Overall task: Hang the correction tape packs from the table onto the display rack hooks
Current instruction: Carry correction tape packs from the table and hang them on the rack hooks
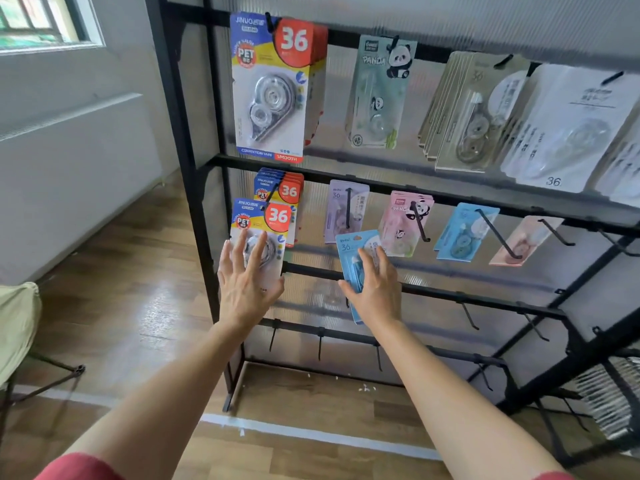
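Lying flat with its fingers spread straight, the left hand is pressed on the front of a JINUO pack, and nothing is curled round it. This pack is held upright at the second row, long axis vertical, header up. Its top is at the tip of a hook, just in front of a hanging stack of like packs. A blue, yellow and red card is shown under a clear blister with a grey dispenser; "JINUO", "SUPER VALUE", "PET" and "36" can be read.

The right hand is clamped on a light blue pack, thumb at its left edge and fingers across its front. It is tilted slightly, top leaning left, marked "36", on no hook, and is held just below a lilac pack.

Higher on the display rack, "CORRECTION TAPE" and "SMOOTH" are read on a top-row JINUO pack, and "PANDA" on a green pack.
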Tool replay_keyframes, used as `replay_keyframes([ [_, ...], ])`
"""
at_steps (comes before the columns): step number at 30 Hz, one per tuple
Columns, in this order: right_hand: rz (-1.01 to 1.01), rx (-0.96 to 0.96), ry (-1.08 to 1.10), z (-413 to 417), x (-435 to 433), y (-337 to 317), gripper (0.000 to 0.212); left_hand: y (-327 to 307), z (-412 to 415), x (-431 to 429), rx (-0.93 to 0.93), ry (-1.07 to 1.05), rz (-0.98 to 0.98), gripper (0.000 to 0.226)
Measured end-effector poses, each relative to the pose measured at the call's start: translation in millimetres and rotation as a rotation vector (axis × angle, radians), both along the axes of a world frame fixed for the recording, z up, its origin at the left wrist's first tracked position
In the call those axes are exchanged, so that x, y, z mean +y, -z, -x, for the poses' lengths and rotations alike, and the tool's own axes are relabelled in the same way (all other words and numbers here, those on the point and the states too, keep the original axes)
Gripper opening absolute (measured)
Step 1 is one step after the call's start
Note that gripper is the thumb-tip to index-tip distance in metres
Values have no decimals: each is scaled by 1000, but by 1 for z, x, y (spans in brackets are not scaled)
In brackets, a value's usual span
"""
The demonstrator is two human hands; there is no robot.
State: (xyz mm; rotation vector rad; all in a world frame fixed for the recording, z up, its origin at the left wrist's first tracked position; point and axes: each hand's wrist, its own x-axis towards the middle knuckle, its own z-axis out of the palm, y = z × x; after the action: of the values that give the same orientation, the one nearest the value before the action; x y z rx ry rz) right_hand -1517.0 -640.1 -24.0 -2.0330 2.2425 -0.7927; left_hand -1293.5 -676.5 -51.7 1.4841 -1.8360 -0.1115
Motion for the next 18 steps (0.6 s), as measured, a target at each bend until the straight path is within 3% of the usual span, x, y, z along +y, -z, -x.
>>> replay_keyframes([
  [12, 1, 11, 4, -4, -17, 18, 69, 8, -8, -11, -6, -5, -41, 84],
  [18, 74, -21, 30, 5, -17, 20, 68, -14, 10, -55, -62, -4, -161, 101],
])
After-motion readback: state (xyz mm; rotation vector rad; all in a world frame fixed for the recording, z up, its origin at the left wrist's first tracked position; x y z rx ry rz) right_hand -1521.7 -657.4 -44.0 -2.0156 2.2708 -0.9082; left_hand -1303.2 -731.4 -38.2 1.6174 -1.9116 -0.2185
